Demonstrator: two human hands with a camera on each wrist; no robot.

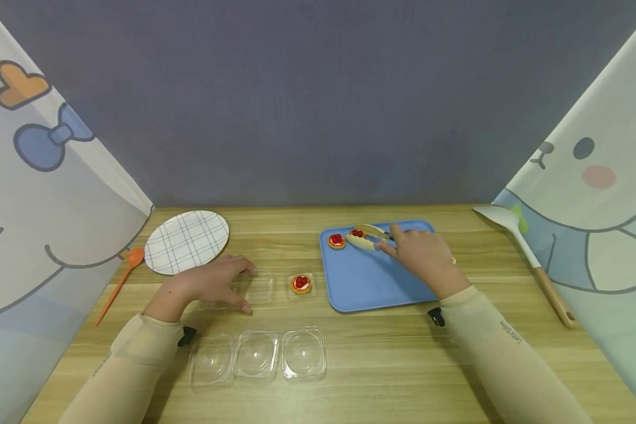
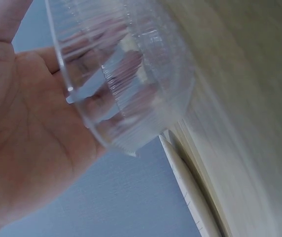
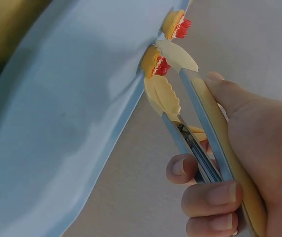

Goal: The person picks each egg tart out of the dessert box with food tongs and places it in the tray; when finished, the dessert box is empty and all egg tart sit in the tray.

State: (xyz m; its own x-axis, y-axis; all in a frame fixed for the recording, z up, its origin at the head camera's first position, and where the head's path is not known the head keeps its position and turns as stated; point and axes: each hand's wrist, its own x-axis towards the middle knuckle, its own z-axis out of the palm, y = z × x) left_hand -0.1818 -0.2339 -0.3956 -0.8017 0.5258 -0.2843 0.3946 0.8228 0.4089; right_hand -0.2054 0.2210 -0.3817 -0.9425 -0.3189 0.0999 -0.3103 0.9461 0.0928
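Observation:
My right hand point(image 1: 424, 256) grips a pair of tongs point(image 3: 205, 143) with cream scalloped tips. The parted tips stand on either side of a small red-topped tart point(image 3: 153, 63) on the blue tray point(image 1: 365, 282). Another such tart point(image 1: 336, 241) sits beside it, near the tray's left corner. My left hand point(image 1: 214, 284) holds a clear plastic box point(image 2: 131, 74) on the table, its thumb and fingers spread round opposite sides. To its right, a third tart point(image 1: 301, 284) rests in a clear box of its own.
Several clear lids or box halves, including one point(image 1: 304, 353), lie in a row at the front. Left stand a checked oval plate point(image 1: 186, 242) and an orange spoon point(image 1: 121, 285). A white, wooden-handled turner point(image 1: 527, 253) lies far right. A grey partition point(image 1: 318, 106) closes the back.

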